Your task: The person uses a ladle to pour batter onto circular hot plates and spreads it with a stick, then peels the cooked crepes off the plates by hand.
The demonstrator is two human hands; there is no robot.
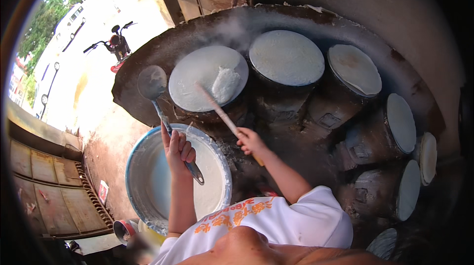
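Observation:
My left hand (178,150) is wrapped round the handle of a metal ladle (153,82), raised with its batter-smeared bowl at the upper end. Below that hand stands a wide basin (130,176) of pale batter. My right hand (251,142) grips a wooden stick (222,115) slanting up and left. Its far end reaches over a round griddle (190,92) coated with thin white batter. A thick lump of batter (226,85) sits right of the stick's tip. Whether the tip touches the griddle I cannot tell.
More drum-shaped stoves curve away to the right, topped with round griddles (286,57); one holds a browning flatbread (353,67). A dark curved metal sheet (148,48) rings them. Steam rises at the back. Outside, a motorbike (118,45) stands left. A small bucket (123,231) is at lower left.

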